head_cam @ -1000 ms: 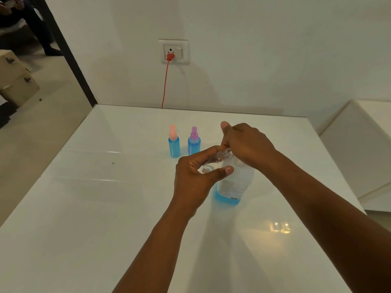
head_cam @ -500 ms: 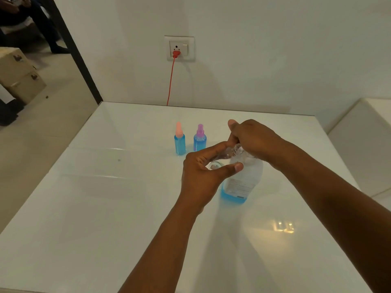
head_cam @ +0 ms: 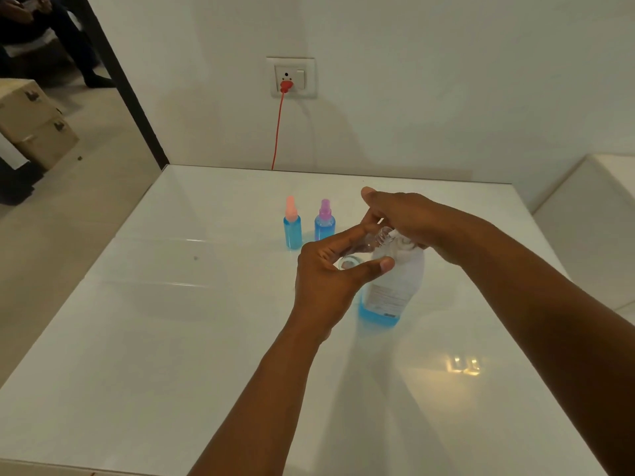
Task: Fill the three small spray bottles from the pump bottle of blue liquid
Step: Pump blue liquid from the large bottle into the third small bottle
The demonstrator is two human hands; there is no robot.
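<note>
The pump bottle (head_cam: 390,293) stands mid-table, with only a low layer of blue liquid at its base. My right hand (head_cam: 405,221) covers and presses on its pump head. My left hand (head_cam: 330,273) pinches a small clear spray bottle (head_cam: 369,243), tilted with its open neck up against the pump's spout. This bottle looks clear, without visible blue. Two small spray bottles full of blue liquid stand upright behind: one with a pink cap (head_cam: 292,223) and one with a purple cap (head_cam: 324,220).
The white glossy table (head_cam: 171,338) meets the wall at its far edge. A red cable (head_cam: 277,132) hangs from a wall socket (head_cam: 291,77) behind it. A white cabinet (head_cam: 591,228) stands to the right, cardboard boxes (head_cam: 34,121) and a seated person far left.
Both hands stay at the pump bottle with hardly any shift. The view has moved slightly, nothing else differs.
</note>
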